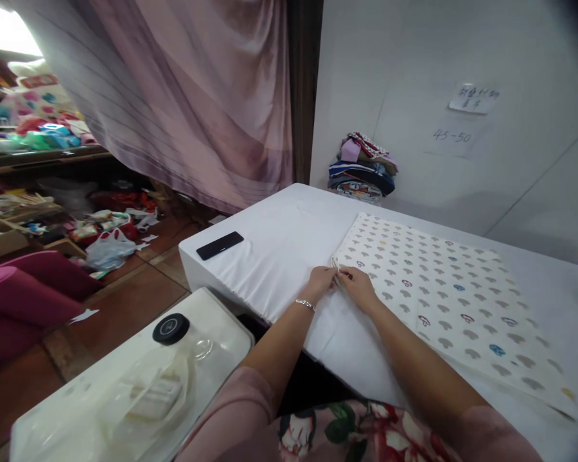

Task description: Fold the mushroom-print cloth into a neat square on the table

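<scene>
A white cloth (426, 282) printed with grey, blue, red and yellow motifs lies spread flat on the white-covered table (270, 237). Both hands meet at its near left corner. My left hand (322, 281), with a bracelet at the wrist, is closed on the corner's edge. Right beside it, my right hand (357, 287) pinches the same corner, fingers nearly touching those of the left. The exact fold of fabric between the fingertips is too small to make out.
A black phone (220, 245) lies on the table's left part. Folded clothes (363, 168) are stacked by the wall. At lower left, a white stand (91, 378) holds a round black item (171, 328) and a clear plastic bag (158, 391). Pink rolls (24, 301) lie on the floor.
</scene>
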`<state>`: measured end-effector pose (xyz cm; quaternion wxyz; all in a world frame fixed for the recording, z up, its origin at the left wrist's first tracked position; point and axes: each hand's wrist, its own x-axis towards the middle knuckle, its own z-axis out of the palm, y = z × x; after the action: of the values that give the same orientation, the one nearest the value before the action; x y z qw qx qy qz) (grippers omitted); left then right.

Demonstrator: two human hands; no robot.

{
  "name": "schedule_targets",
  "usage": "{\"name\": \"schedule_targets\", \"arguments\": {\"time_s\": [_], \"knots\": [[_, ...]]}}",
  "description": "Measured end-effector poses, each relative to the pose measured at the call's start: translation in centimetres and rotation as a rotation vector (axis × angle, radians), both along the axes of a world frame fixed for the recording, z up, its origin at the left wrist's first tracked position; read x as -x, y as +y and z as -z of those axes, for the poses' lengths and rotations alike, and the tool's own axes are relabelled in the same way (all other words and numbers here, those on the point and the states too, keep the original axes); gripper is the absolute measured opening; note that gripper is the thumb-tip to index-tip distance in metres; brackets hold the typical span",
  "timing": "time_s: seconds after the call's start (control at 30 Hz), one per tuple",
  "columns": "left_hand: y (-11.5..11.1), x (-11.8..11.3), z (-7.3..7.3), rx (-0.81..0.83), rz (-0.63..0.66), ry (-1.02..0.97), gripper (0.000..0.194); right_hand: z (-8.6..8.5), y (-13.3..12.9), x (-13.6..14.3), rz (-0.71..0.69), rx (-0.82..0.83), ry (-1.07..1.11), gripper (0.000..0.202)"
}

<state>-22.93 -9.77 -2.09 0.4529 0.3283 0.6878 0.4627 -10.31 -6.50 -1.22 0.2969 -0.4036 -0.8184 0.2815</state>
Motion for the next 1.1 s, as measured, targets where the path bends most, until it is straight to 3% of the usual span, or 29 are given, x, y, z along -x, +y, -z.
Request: {"name": "schedule_targets", "arguments": {"time_s": [0.2,0.37,0.57,1.1], "knots": [[-0.1,0.2,0.3,-0.025,-0.005,0.05,0.018,0.7,0.4,0.0,0.031,0.069,0.036,0.022],[-0.1,0.3,0.6,-0.032,-0.023,0.059,0.014,0.2,0.0,-0.1,0.141,-0.083,0.021,0.023],[-0.1,0.4,1.0,-0.053,-0.017,0.052,0.013,0.5,-1.2,0.3,0.063,-0.182,-0.197,0.021],[-0.5,0.0,0.4,-0.093,-0.04,-0.001,0.01,0.5,-1.6,0.0,-0.023,-0.157,-0.201,0.02]]}}
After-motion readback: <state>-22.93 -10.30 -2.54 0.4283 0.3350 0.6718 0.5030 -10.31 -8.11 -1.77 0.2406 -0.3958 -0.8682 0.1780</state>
